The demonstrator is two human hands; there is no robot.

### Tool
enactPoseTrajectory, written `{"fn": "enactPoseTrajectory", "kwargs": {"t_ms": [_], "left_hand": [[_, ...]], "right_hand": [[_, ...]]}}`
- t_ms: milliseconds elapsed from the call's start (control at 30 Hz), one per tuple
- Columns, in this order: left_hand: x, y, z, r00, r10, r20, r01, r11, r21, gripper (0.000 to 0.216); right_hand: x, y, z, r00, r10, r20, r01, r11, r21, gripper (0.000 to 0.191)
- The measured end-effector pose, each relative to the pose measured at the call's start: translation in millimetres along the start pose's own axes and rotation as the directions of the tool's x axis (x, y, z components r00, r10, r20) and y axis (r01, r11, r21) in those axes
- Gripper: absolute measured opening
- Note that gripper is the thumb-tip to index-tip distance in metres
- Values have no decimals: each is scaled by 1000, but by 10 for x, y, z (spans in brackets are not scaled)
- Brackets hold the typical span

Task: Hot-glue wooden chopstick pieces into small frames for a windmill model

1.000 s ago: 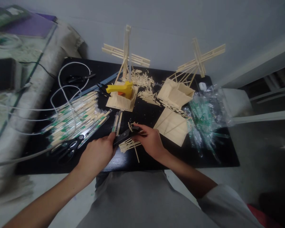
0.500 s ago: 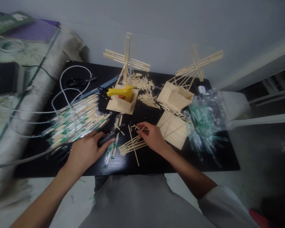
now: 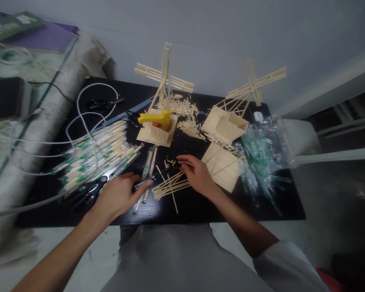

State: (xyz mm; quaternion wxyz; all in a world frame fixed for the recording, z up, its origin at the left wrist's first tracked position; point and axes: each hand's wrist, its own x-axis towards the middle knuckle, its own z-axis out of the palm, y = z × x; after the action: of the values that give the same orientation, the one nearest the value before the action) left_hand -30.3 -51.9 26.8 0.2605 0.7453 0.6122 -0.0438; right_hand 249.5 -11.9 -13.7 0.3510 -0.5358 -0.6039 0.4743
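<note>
My left hand [image 3: 118,194] is wrapped round a dark, slim hand tool [image 3: 161,175], its thumb along the near side. The tool's exact kind is too blurred to name; its far end reaches to the fingertips of my right hand [image 3: 197,173]. Those right fingers are bent together in a pinch, and what sits between them is hidden. Below them lies a flat bundle of thin wooden sticks [image 3: 170,187] with one stick crossing it. Short cut stick pieces [image 3: 169,163] are scattered just beyond the tool. Wrapped chopsticks [image 3: 147,170] lie under and beside the left hand.
Two stick-built windmill models stand behind, the left one [image 3: 153,136] with a yellow glue gun [image 3: 155,117] on it. A wooden square [image 3: 223,168] and plastic wrappers [image 3: 258,154] lie right; scissors [image 3: 91,192], white cables [image 3: 79,101] and a pile of wrapped chopsticks [image 3: 94,154] left.
My left hand has moved right with the tool, whose tip now meets my right fingers. The small stick seen in the right fingers is no longer visible. Scissors have come into sight behind the left hand.
</note>
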Motion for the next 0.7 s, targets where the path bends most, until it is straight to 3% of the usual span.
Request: {"fn": "enactPoseTrajectory", "kwargs": {"t_ms": [233,333,500,600,700], "left_hand": [[42,96,32,998,40,43,-38,999,-32,73],[76,146,22,998,54,43,-54,998,-20,73],[135,235,-2,997,65,52,-67,997,42,71],[157,276,0,997,64,47,-68,994,86,72],[173,307,8,998,51,24,-54,990,134,73]], "right_hand": [[-21,-92,25,998,51,46,-54,995,78,25],[-38,-170,39,971,156,179,-193,959,209,27],[-26,-273,28,874,238,424,-415,819,396,29],[-4,-282,32,861,269,433,-463,766,446,23],[10,-252,59,889,252,383,-416,795,442,14]]}}
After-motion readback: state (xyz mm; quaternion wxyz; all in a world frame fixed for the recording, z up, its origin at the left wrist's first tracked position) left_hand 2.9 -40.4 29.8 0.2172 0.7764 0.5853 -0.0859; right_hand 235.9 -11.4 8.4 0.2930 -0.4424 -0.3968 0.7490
